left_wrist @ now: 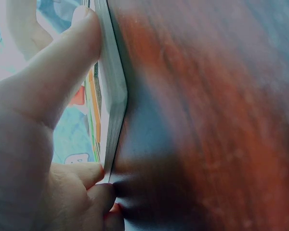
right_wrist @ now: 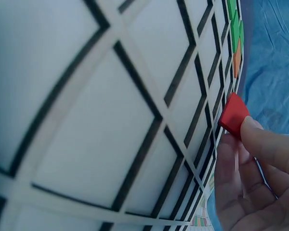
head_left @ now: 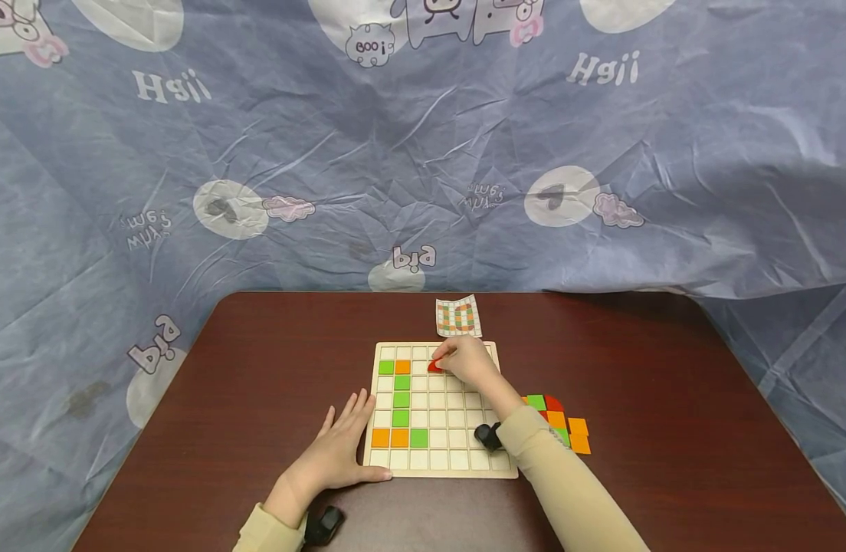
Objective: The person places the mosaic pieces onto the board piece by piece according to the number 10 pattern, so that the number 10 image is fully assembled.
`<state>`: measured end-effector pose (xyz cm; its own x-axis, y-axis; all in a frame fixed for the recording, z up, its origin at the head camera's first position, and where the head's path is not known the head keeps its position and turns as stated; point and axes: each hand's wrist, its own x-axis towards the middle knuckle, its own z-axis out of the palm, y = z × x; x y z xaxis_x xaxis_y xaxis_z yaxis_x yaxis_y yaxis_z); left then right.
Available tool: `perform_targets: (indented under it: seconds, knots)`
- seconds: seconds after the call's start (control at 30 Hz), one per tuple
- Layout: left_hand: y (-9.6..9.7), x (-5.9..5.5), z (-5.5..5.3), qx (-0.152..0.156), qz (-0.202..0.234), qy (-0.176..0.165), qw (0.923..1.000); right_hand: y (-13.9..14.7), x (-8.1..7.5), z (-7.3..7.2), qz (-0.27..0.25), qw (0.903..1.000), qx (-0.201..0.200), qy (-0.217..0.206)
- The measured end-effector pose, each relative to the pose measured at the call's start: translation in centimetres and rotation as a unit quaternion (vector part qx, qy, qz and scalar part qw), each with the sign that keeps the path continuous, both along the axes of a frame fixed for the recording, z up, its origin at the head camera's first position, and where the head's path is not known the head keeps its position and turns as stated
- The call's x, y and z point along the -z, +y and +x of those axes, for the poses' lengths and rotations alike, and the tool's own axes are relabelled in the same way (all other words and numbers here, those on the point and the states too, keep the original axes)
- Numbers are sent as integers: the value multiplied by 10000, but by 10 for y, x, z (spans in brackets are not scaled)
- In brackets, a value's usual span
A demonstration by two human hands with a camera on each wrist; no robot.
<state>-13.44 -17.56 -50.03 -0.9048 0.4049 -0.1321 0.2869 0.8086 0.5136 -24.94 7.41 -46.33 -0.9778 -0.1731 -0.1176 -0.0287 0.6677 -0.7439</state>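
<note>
A pale wooden grid board (head_left: 438, 438) lies on the table, with several green and orange square tiles set in its left columns. My right hand (head_left: 470, 364) is over the upper middle of the board. Its thumb and fingers pinch a red tile (right_wrist: 234, 114) with one curved side, held close over a cell in the second row from the top. At the board's lower left, my left hand (head_left: 336, 452) rests with fingers spread along the left edge and the thumb against the near corner. In the left wrist view, the thumb presses the board's side.
A small paper pattern card (head_left: 458, 316) with a coloured grid lies behind the board. To the right, partly under my right forearm, are green, orange and red tiles (head_left: 555, 420), with orange squares (head_left: 578, 445) beside them. A printed blue-grey cloth (head_left: 423, 153) hangs behind the dark table (head_left: 271, 368).
</note>
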Motion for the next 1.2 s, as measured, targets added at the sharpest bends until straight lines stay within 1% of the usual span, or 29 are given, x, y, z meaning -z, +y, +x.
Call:
perform_targets:
  seconds: [0.23,0.5,0.67,0.87,1.07,1.2]
  knots:
    - [1,-1,0,-11,19,-18,10000,-2,2,0,366,9990,-107,241]
    - [1,1,-1,1,-52,27,10000,-6,5,-2,602,9973,-128,410]
    - [1,1,0,-6,-74,11,10000,-7,5,-1,677,9963,-154,512]
    - [2,-2,1,-22,-56,25,10000,-7,8,-3,640,9964,-101,555]
    - [2,-2,1,-24,-70,36,10000,-6,7,-2,514,9978,-50,420]
    - [2,-1,1,-32,-69,22,10000,1,2,0,284,9995,-70,118]
